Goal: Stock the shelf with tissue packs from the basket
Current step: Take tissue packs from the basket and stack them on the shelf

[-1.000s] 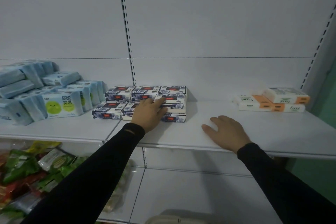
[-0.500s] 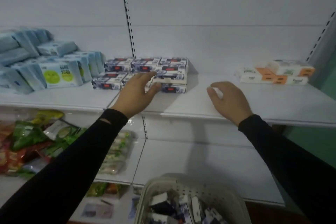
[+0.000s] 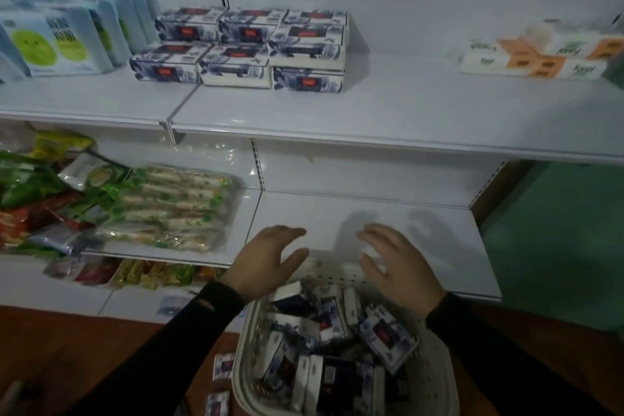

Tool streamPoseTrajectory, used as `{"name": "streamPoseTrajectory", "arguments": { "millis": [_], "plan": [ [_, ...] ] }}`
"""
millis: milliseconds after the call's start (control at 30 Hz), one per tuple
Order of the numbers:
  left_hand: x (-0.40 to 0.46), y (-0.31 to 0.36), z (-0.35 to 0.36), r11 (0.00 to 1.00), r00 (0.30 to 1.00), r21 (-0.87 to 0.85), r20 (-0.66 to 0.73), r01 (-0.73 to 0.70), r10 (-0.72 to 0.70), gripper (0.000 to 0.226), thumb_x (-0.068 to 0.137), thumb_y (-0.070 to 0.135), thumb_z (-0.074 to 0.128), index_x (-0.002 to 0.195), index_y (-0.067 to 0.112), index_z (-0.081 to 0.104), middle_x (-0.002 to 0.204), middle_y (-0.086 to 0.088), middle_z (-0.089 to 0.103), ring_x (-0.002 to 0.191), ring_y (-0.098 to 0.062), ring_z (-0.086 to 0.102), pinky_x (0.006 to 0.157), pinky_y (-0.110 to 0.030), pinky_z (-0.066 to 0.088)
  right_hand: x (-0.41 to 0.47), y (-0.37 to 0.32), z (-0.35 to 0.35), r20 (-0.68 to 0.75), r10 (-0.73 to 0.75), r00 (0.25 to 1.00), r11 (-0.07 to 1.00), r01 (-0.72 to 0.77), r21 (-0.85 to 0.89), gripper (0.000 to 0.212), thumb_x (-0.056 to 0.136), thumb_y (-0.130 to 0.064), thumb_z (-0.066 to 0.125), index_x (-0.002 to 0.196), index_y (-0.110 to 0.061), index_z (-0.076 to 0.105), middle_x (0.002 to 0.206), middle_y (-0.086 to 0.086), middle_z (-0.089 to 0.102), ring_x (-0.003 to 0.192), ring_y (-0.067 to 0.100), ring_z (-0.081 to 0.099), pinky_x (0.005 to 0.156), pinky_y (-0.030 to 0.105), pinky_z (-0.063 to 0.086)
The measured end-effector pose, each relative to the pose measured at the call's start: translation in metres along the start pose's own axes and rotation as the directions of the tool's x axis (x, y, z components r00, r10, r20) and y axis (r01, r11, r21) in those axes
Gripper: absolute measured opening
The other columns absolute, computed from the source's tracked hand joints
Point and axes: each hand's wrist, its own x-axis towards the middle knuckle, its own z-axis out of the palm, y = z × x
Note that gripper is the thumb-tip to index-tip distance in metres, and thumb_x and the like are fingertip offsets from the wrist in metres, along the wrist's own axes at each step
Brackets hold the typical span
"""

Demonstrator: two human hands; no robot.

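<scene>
Two hands hover palm-down over the basket (image 3: 435,378), both empty. Your left hand (image 3: 266,263) has its fingers spread and relaxed, thumb angled toward the right hand; the black sleeve (image 3: 162,341) runs back down and to the left. Your right hand (image 3: 398,263) mirrors it, fingers apart and slightly blurred, gripping nothing. Directly beneath and behind both palms, loose packs (image 3: 385,334) lie jumbled in the basket, none touched. Two more packs (image 3: 221,365) lie on the floor, just left of the basket, below your left forearm. Well above and beyond the fingertips, on the upper shelf (image 3: 405,111), stocked packs (image 3: 243,47) sit in rows, stacked higher on the right end.
</scene>
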Motion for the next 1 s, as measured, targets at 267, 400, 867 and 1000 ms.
{"name": "streamPoseTrajectory", "arguments": {
  "millis": [267,400,867,1000],
  "plan": [
    [-0.023,-0.049,0.093,0.987,0.901,0.04,0.405,0.155,-0.157,0.045,0.093,0.033,0.058,0.136,0.02,0.052,0.134,-0.007,0.055,0.12,-0.024,0.053,0.102,-0.035,0.043,-0.053,0.047,0.102,0.524,0.403,0.75,0.908,-0.399,-0.128,0.06,0.1,-0.057,0.032,0.148,-0.022,0.037,0.155,-0.004,0.034,0.131,0.019,0.046,0.109,0.031,0.036],
    [-0.026,-0.062,0.139,0.974,0.831,0.213,0.525,0.08,-0.183,0.052,0.094,0.031,0.054,0.143,0.018,0.043,0.141,-0.008,0.045,0.129,-0.029,0.043,0.102,-0.038,0.04,-0.073,0.06,0.135,0.577,0.473,0.665,0.87,-0.457,-0.187,0.053,0.103,-0.045,0.035,0.147,-0.016,0.038,0.15,0.002,0.038,0.137,0.023,0.037,0.11,0.028,0.031],
    [0.005,-0.029,0.094,0.727,0.857,-0.453,0.272,0.516,-0.439,0.034,0.08,0.034,0.074,0.107,0.019,0.059,0.089,-0.006,0.066,0.081,-0.023,0.065,0.073,-0.038,0.054,-0.044,0.021,0.107,0.534,0.439,0.723,0.758,-0.617,0.211,0.056,0.098,-0.054,0.044,0.149,-0.033,0.032,0.144,-0.009,0.047,0.128,0.012,0.05,0.101,0.031,0.043],
    [0.015,-0.001,0.037,0.363,0.806,-0.75,0.372,0.553,-0.459,0.04,0.083,0.02,0.075,0.114,0.01,0.053,0.074,-0.006,0.059,0.063,-0.018,0.056,0.063,-0.033,0.049,-0.002,0.002,0.054,0.39,0.429,0.815,0.644,-0.579,0.501,0.039,0.097,-0.047,0.052,0.136,-0.041,0.046,0.127,-0.012,0.058,0.107,0.007,0.061,0.089,0.032,0.051]
  ]
}}
